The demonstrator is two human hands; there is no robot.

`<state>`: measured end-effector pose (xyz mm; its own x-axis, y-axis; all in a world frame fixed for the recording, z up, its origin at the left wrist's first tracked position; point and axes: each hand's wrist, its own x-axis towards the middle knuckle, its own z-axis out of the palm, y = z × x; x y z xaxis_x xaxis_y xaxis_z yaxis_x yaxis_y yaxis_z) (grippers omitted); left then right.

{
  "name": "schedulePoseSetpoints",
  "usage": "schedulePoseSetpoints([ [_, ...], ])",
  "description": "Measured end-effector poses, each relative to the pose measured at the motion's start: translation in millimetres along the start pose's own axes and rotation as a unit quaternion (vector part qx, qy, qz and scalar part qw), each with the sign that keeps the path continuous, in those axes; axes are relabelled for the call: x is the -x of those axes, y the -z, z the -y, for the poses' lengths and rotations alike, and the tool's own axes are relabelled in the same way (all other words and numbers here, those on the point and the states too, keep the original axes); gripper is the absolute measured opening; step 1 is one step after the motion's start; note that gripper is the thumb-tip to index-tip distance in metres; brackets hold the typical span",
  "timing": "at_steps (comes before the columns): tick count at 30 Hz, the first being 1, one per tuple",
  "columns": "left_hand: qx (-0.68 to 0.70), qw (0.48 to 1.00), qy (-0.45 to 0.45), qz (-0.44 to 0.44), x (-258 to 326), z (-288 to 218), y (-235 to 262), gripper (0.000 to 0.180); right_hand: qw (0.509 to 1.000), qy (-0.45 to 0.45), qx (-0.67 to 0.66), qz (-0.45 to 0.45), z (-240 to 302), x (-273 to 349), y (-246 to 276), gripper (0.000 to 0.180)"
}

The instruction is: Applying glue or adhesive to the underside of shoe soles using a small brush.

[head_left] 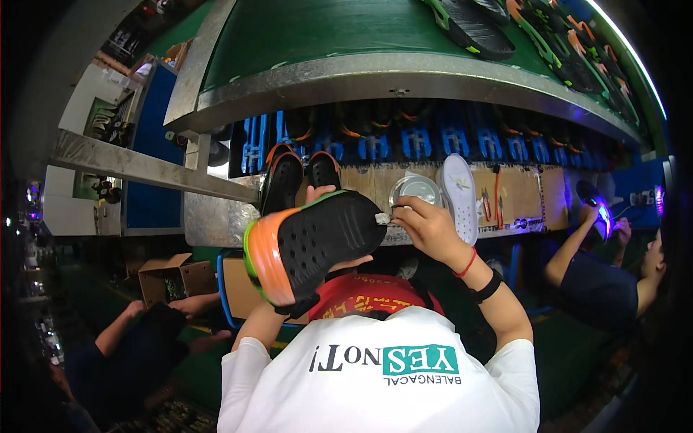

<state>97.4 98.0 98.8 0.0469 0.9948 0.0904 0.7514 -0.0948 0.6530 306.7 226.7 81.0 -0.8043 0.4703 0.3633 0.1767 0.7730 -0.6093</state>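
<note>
While the green conveyor belt (325, 29) carries dark soles past above, the desk (375, 189) below holds a white sole (460, 196) and a round clear dish (415, 189). Raised before it, a black shoe sole with orange and green rim (314, 242) sits in the left hand (317, 209), whose grip wraps it from behind. Right hand (426, 227), grip narrow, pinches a small white piece (382, 218) against the sole's edge.
</note>
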Motion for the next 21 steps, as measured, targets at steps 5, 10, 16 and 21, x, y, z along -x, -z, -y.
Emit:
schedulePoseSetpoints([
  [5,0.319,0.915,-0.111,-0.218,-5.9,11.2,-38.2,0.122,1.0,-0.013,0.018,0.009,8.8,-5.8,3.0,0.015],
  [10,0.384,0.861,-0.08,-0.324,-5.4,24.8,-70.9,0.108,0.998,-0.041,-0.035,0.015,10.1,-6.9,2.3,0.011],
  [16,0.341,0.88,-0.167,-0.285,-10.4,70.2,-79.2,0.107,0.983,-0.082,-0.157,0.056,16.0,-9.3,6.3,0.01],
  [21,0.426,0.856,-0.117,-0.268,-7.7,69.1,-83.6,0.048,0.948,-0.131,-0.278,0.081,27.0,-13.9,7.0,0.01],
])
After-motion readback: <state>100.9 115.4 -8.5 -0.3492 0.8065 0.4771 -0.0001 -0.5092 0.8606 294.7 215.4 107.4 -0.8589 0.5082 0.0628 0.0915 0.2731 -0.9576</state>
